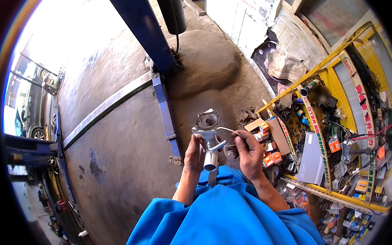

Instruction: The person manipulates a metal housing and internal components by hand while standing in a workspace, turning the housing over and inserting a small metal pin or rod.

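My left hand (192, 153) is closed round the side of a silver metal housing (207, 135), held upright in front of my body. At its top is a round open flange with a dark hollow, and a short shiny pipe stub (210, 160) points down toward me. My right hand (250, 156), to the right of the housing, has its thumb and fingers pinched on a thin pale curved strip (227, 129). One end of that strip reaches the housing's flange; I cannot tell whether it is attached there. Bright blue clothing (220, 208) lies just below both hands.
On the right stands a yellow metal rack (328, 70) crowded with parts, a grey flat box (310, 158) and small orange-and-white boxes (272, 158). A blue lift post (145, 33) rises ahead from the concrete floor (120, 168). A car (35, 106) is at far left.
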Tool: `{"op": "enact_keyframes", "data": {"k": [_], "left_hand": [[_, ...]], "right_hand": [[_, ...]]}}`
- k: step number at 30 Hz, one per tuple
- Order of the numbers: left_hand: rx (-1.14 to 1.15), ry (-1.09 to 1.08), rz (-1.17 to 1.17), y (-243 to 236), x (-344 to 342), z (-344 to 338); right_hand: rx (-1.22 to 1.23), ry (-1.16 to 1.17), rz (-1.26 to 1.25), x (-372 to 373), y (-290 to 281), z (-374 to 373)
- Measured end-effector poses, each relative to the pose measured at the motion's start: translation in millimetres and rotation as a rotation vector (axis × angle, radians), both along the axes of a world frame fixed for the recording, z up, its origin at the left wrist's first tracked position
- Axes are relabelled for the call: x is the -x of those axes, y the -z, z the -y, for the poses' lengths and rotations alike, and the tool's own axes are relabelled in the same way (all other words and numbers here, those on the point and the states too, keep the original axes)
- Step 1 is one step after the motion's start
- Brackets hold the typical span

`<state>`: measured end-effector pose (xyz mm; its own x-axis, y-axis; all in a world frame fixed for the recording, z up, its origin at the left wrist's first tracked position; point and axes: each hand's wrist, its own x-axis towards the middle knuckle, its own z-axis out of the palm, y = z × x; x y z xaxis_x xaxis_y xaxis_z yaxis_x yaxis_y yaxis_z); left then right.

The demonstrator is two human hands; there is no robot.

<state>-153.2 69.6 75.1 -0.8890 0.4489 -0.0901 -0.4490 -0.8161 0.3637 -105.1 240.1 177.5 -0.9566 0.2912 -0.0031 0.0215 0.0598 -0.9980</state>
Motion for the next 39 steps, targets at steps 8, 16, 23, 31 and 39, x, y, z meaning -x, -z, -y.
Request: {"op": "enact_keyframes", "data": {"k": [8, 16, 23, 31, 39], "left_hand": [[0.008, -0.113, -0.001, -22, 4, -24], [-0.051, -0.244, 0.134, -48, 12, -57], [-0.13, -0.248, 0.026, -54, 11, -69], [0.089, -0.507, 0.072, -33, -8, -66], [0.263, -0.726, 0.146, -42, -39, -51]], "right_hand": [[0.298, -0.032, -0.03, 29, -14, -30], [-0.54, -0.318, -0.336, 39, 31, -37], [-0.514, -0.414, -0.374, 55, 26, -53], [-0.484, -0.754, -0.397, 69, 23, -61], [-0.264, -1.002, -0.287, 83, 20, -41]]}}
